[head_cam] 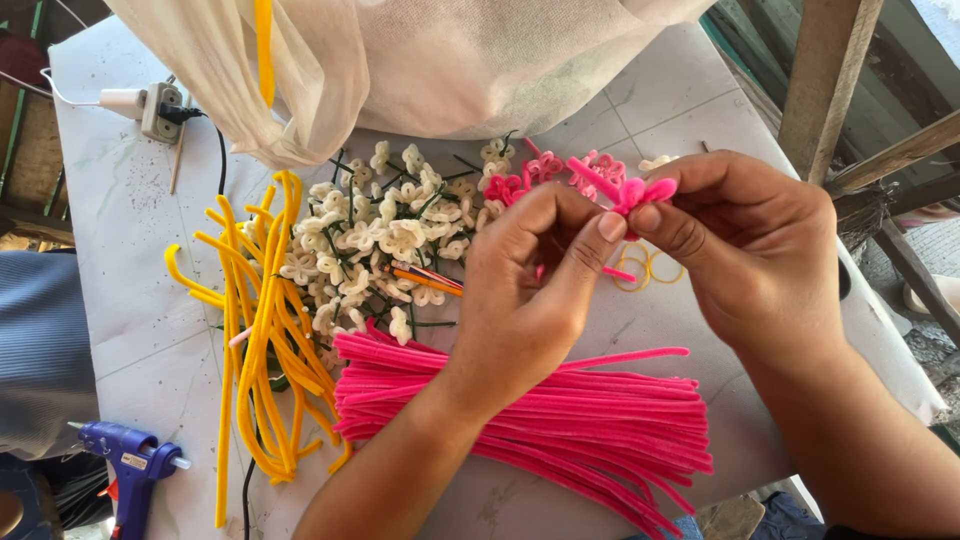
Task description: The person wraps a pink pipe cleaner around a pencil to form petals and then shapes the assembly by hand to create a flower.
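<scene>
My left hand (530, 285) and my right hand (755, 245) meet above the table, both pinching a small pink pipe-cleaner flower (630, 190) between thumb and fingers. Below my hands lies a thick bundle of straight pink pipe cleaners (560, 415). To the left lies a heap of bent yellow pipe cleaners (262, 320). Behind them sits a pile of white pipe-cleaner flowers on green stems (385, 240), with a few finished pink flowers (525, 180) beside it.
A blue glue gun (135, 470) lies at the table's near left. A power strip with a plug (160, 110) sits at the far left. A white cloth bag (440, 60) hangs over the far side. Yellow rubber bands (648, 270) lie by my right hand. Wooden posts stand at right.
</scene>
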